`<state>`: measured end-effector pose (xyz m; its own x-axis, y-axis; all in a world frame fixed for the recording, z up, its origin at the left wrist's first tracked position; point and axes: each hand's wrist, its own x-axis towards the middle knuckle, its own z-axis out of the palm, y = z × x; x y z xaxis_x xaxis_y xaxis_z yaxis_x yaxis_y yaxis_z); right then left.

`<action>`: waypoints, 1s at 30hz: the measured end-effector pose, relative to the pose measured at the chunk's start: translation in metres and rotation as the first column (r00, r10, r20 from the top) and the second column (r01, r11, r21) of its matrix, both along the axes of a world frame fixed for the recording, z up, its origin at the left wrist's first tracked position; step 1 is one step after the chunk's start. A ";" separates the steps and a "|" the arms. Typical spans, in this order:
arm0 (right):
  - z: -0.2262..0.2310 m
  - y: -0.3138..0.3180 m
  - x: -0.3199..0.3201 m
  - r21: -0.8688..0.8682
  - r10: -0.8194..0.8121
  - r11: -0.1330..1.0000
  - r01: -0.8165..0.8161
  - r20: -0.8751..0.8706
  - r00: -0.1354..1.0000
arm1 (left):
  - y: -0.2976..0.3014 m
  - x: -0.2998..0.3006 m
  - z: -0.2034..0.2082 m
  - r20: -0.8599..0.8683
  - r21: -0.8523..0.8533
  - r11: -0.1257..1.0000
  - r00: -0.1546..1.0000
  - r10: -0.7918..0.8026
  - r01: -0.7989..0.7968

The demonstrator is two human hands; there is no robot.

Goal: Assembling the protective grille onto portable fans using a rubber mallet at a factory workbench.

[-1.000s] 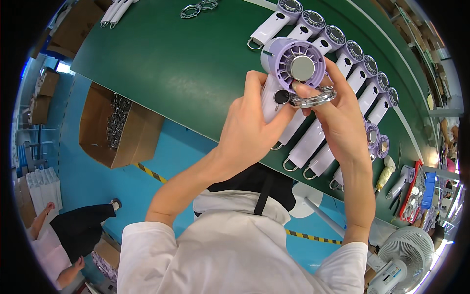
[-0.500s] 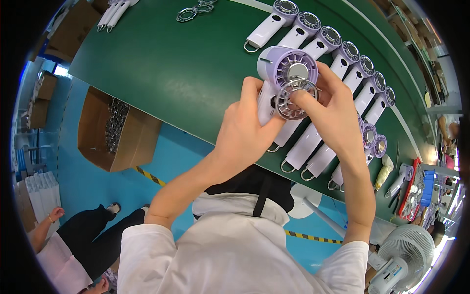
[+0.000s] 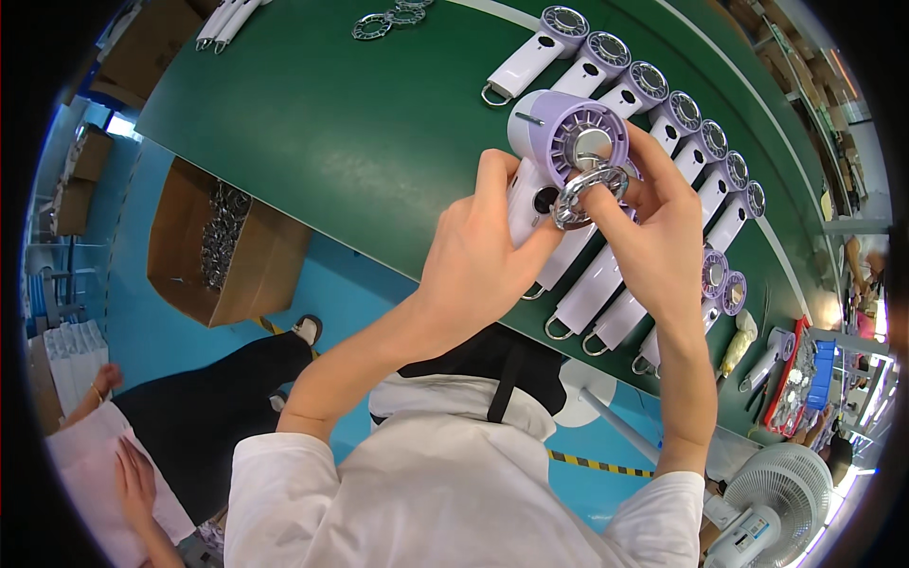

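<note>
1. At the left of the frame, we see an open carton (image 3: 263,275) holding shiny metal pieces (image 3: 224,241), below the edge of the green table (image 3: 303,142).
2. Near the top, left of centre, loose chrome rings (image 3: 372,26) lie on the table.
3. At centre, our left hand (image 3: 473,260) is wrapped around the white handle (image 3: 524,197) of a handheld fan (image 3: 547,128). This firm, low hold suits us: it leaves the front of the fan's lilac head uncovered, and we'd do well to hold the handle steady.
4. Just right of centre, a chrome ring (image 3: 566,204) sits tilted before the lower edge of that head; whether they touch, we cannot tell. We should handle it by its rim, lightly, to avoid smudges or bending.
5. Beside it, our right hand (image 3: 655,244) pinches the ring, thumb across its near side; the other fingertips are partly hidden. We want the thumb's pressure even.
6. From the top toward the right, a row of similar fans (image 3: 649,82) lies near our knuckles; we should mind them.
</note>
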<state>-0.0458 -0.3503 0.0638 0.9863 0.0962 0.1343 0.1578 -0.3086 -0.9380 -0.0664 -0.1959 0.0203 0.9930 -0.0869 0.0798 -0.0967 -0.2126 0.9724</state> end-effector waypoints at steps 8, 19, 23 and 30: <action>-0.003 0.002 0.004 -0.043 -0.021 0.999 0.020 -0.043 0.999 | -0.006 0.004 -0.016 0.190 0.023 0.997 0.980 0.067 -0.073; 0.000 -0.017 0.007 0.130 -0.068 0.988 0.088 -0.147 0.987 | 0.016 0.023 -0.005 -0.375 -0.242 0.970 0.922 -0.097 0.003; 0.006 -0.027 0.009 0.095 -0.049 0.994 0.060 -0.112 0.992 | 0.020 0.026 -0.005 -0.338 -0.260 0.965 0.932 -0.127 0.037; 0.008 -0.033 0.014 0.097 -0.016 0.995 0.020 -0.047 0.999 | 0.020 0.027 -0.001 -0.312 -0.253 0.961 0.931 -0.191 0.113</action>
<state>-0.0318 -0.3832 0.0720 0.9931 0.0672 0.0963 0.1088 -0.2176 -0.9700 -0.0391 -0.1756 0.0195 0.9422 -0.2573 -0.2146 0.2243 0.0088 0.9745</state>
